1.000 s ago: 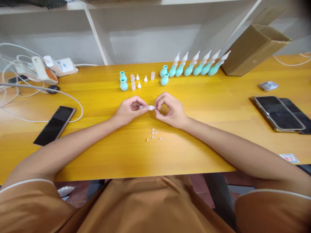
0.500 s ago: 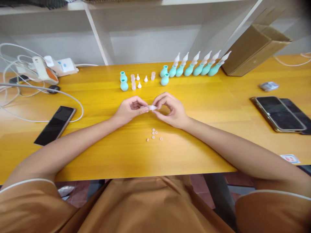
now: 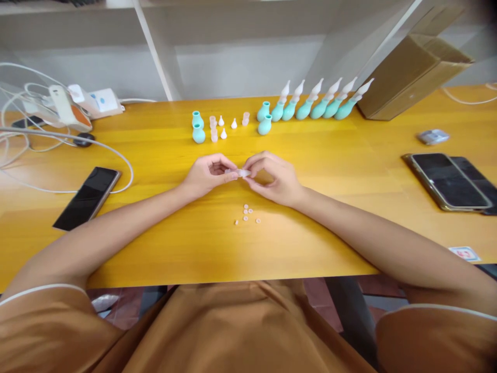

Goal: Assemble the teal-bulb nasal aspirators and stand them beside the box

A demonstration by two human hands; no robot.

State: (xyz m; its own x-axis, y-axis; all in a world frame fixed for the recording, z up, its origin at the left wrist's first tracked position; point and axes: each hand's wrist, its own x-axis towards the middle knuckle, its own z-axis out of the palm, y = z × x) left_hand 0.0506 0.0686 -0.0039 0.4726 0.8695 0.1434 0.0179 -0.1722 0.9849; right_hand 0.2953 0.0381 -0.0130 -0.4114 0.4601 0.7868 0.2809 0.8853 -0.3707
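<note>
Over the middle of the table, my left hand (image 3: pixel 212 173) pinches one end of a small white translucent nozzle (image 3: pixel 244 173). The thumb and fingertips of my right hand (image 3: pixel 274 178) close on its other end. Fingers hide part of the piece, so I cannot tell whether it is one part or two joined. Several small pink rings (image 3: pixel 246 212) lie on the table just in front of my hands. Behind them stand pink translucent connectors (image 3: pixel 214 135), small white cone tips (image 3: pixel 223 134) and open teal bulbs (image 3: pixel 199 134).
A row of teal bulbs with white nozzles (image 3: pixel 304 110) stands at the back right, beside a tilted cardboard box (image 3: pixel 417 77). Phones lie at the left (image 3: pixel 87 199) and right (image 3: pixel 450 181). Cables and a power strip (image 3: pixel 104 103) occupy the back left. A small card (image 3: pixel 465 254) lies near the front edge.
The view has shifted slightly. Both hands keep nearly the same grip on the white nozzle, and the parts on the table have stayed put.
</note>
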